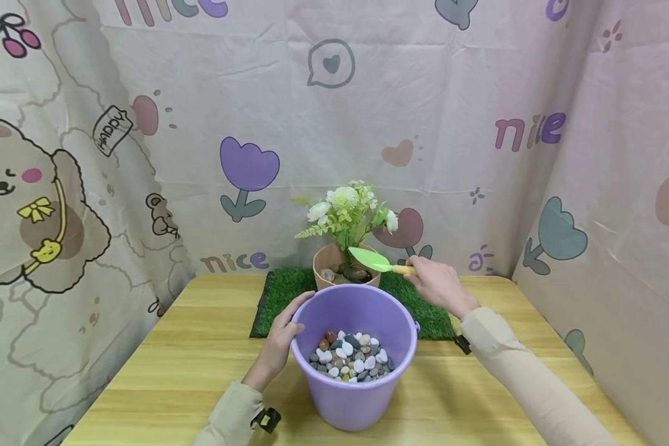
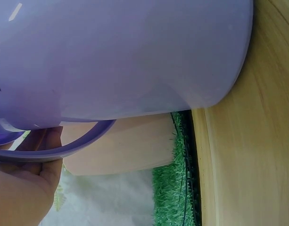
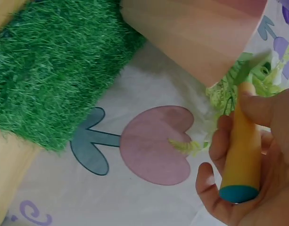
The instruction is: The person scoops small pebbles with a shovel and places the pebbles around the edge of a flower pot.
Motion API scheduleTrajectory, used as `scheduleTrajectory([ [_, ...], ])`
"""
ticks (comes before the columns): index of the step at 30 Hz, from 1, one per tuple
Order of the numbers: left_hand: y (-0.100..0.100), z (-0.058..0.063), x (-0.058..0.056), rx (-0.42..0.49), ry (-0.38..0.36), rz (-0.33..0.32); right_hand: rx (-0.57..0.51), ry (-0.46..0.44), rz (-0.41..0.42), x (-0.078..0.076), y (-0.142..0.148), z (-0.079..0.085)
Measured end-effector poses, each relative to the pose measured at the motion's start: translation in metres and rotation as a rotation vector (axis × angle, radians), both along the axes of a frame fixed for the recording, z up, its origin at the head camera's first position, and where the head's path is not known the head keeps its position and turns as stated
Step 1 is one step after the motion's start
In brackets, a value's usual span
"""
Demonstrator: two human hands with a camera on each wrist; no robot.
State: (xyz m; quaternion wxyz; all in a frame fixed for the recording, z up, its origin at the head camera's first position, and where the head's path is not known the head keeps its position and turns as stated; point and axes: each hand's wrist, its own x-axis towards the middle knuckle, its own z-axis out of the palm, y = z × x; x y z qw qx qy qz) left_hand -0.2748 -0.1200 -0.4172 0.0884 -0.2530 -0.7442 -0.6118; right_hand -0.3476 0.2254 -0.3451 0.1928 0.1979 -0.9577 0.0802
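A purple bucket (image 1: 354,399) stands on the table, with white, grey and brown pebbles (image 1: 352,356) inside it. My left hand (image 1: 281,334) grips its left rim, thumb at the inner edge; in the left wrist view the bucket's curved purple handle (image 2: 83,142) crosses in front of the fingers. My right hand (image 1: 437,282) holds a small garden trowel by its yellow handle (image 3: 242,146). The trowel's light green blade (image 1: 370,259) points left and overlaps the peach flowerpot (image 1: 319,263). Stones and a white-flowered plant (image 1: 345,210) are in that pot.
The flowerpot stands on a green artificial grass mat (image 1: 287,297) at the back of the wooden table (image 1: 201,347), just behind the bucket. A printed cloth (image 1: 340,124) hangs close behind the table and along both sides.
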Motion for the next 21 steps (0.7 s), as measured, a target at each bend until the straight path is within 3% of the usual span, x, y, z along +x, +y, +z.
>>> scheduleTrajectory([
  [5,0.000,-0.001,0.001,0.000,0.007,0.008,-0.033,0.002,-0.001,0.004,0.007,-0.010],
  [13,-0.001,-0.004,0.004,-0.009,-0.017,0.012,-0.135,-0.113,-0.062,0.008,0.024,-0.028],
  [21,-0.001,-0.004,0.003,-0.008,0.007,0.001,-0.177,-0.178,-0.045,0.012,0.049,-0.041],
])
